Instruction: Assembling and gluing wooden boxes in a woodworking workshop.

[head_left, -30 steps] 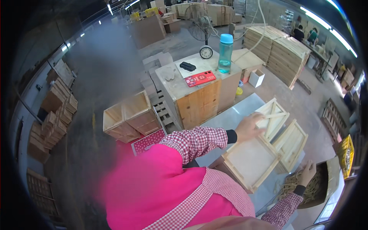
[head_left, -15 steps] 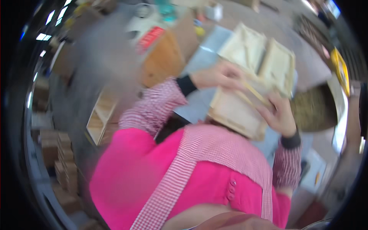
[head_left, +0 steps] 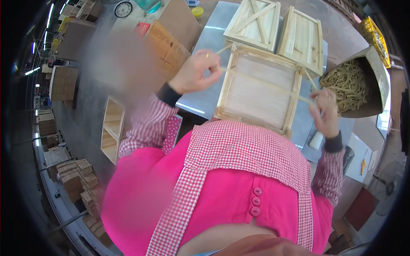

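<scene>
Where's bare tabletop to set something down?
Most room: grey tabletop left of the cross-braced panel, bordered by the wooden cabinet. Smaller patch: below the left hand in view, beside the shallow frame. Crowded: over the frame, crossed by a stretched band; and on its right, where the right hand, a white object and the box of bands leave narrow gaps.

A round clock point(head_left: 123, 9) stands near a blue bottle point(head_left: 148, 5); a yellow crate point(head_left: 366, 27) sits at right.
</scene>
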`<state>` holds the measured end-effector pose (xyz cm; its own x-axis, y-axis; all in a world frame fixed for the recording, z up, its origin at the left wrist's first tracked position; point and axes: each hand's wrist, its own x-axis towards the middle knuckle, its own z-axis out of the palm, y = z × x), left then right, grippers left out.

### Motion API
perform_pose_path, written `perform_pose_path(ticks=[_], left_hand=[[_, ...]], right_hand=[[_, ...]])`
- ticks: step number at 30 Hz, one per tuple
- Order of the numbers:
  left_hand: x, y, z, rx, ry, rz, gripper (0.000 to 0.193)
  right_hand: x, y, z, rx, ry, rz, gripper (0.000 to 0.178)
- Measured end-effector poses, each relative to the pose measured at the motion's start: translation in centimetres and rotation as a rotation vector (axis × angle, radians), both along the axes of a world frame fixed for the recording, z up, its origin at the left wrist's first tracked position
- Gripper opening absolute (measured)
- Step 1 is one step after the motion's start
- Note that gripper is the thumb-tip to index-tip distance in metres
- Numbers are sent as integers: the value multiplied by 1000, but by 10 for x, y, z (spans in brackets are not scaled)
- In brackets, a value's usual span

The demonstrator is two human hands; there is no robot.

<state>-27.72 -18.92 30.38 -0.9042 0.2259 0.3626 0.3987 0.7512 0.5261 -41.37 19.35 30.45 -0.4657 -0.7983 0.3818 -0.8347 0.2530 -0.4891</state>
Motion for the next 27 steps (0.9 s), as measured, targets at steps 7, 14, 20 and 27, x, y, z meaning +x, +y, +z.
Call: perform_pose_path(ticks=[7,14,20,27], left_hand=[[75,38,18,229,-362,-31,26],[74,36,-1,44,-57,-28,35],[93,43,-6,-258,162,-47,28],[100,47,-20,-242,262,27,30]], right_hand=[[85,3,12,52,-205,-25,31],[103,-1,-7,-6,-27,-90,36],[121,-2,-22,-89,243,-123,34],[139,-10,-36,-179,277,-376,15]])
